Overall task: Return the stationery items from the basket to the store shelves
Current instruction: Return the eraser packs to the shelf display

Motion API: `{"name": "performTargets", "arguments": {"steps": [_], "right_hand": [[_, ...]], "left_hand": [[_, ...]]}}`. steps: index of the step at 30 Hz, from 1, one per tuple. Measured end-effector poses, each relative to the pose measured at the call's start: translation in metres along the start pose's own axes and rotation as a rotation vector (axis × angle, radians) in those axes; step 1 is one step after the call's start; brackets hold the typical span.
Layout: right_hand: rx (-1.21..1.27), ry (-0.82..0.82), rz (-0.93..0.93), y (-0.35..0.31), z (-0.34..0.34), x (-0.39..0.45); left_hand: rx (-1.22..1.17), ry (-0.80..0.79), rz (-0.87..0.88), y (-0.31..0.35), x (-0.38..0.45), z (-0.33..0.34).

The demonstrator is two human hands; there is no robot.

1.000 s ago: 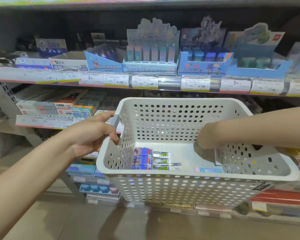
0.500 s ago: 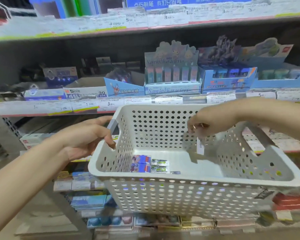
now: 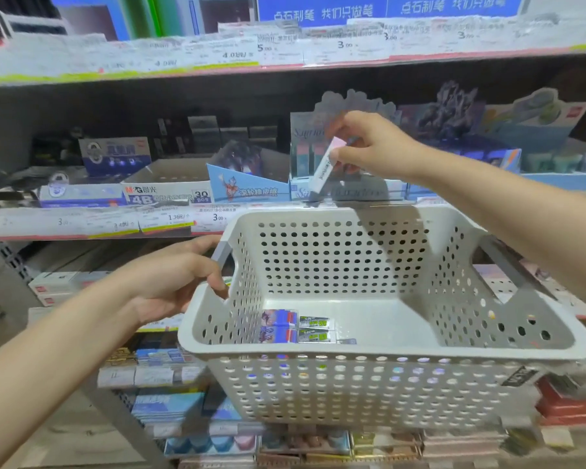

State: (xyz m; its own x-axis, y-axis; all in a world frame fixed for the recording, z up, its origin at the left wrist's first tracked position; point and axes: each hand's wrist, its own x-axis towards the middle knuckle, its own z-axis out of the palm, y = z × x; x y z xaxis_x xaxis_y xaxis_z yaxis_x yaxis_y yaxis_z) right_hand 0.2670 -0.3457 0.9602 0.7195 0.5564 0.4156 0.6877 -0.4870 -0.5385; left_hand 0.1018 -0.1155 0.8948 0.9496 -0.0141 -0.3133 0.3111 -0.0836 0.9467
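Observation:
My left hand (image 3: 173, 282) grips the grey handle on the left end of a white perforated basket (image 3: 369, 380), holding it up in front of the shelves. My right hand (image 3: 369, 147) is raised above the basket's far rim and pinches a long white eraser (image 3: 322, 170) with a pink end, which hangs tilted downward. It hovers in front of a pale blue Sanrio display box (image 3: 305, 154) on the middle shelf. On the basket floor at the left lie small blue packs (image 3: 279, 328) and green-labelled erasers (image 3: 315, 330).
The middle shelf holds an M&G 4B eraser box (image 3: 166, 194), a blue cartoon-hero display box (image 3: 247, 189) and more blue display boxes (image 3: 487, 164) to the right. Price tags (image 3: 170, 218) line the shelf edges. Lower shelves (image 3: 170, 404) carry stacked stationery packs.
My right hand has risen out of the basket with the white eraser and now holds it up by the Sanrio box. The view has tilted upward; my left hand stays on the handle.

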Motion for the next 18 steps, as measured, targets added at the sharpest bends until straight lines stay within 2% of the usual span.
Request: {"name": "performTargets", "arguments": {"steps": [5,8,18], "right_hand": [[-0.07,0.099,-0.023,0.001,0.013,0.036],[-0.169,0.066,-0.056,0.0,0.015,0.042],[-0.252,0.019,-0.134,-0.004,0.02,0.045]], "left_hand": [[0.007,0.025,0.005,0.004,0.002,-0.006],[0.007,0.031,0.013,0.006,0.002,-0.008],[0.006,0.041,-0.011,0.005,0.004,-0.015]]}}
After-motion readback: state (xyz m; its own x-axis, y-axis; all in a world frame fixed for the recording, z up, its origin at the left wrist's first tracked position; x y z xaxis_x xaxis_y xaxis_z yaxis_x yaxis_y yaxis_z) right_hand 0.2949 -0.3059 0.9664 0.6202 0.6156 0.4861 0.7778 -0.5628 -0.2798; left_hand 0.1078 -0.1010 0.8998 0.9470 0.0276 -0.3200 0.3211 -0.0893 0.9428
